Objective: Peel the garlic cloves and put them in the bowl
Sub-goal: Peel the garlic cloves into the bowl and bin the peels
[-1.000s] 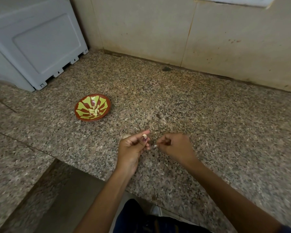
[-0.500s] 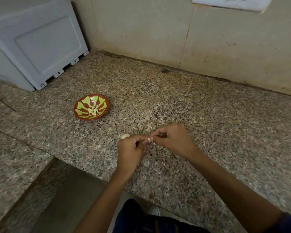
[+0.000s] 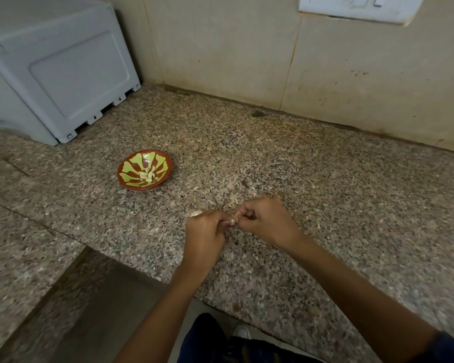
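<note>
Head view shows a small garlic clove (image 3: 232,220) pinched between both sets of fingertips just above the granite table (image 3: 325,184), near its front edge. The left hand (image 3: 205,235) curls round the clove and steadies it, while the right hand (image 3: 264,221) nips at its end with thumb and forefinger, probably picking at the skin. To do this well, the left should hold firm without crushing, and the right should catch a loose edge of skin and draw it away in one strip. A pale bit (image 3: 196,213) peeks out behind the left hand; whether it is garlic or skin I cannot tell. The painted bowl (image 3: 131,163), with peeled cloves (image 3: 147,174) inside, sits well apart to the left. No legible writing anywhere, neither on the grey appliance (image 3: 63,74) nor on the white wall plate (image 3: 351,7).
</note>
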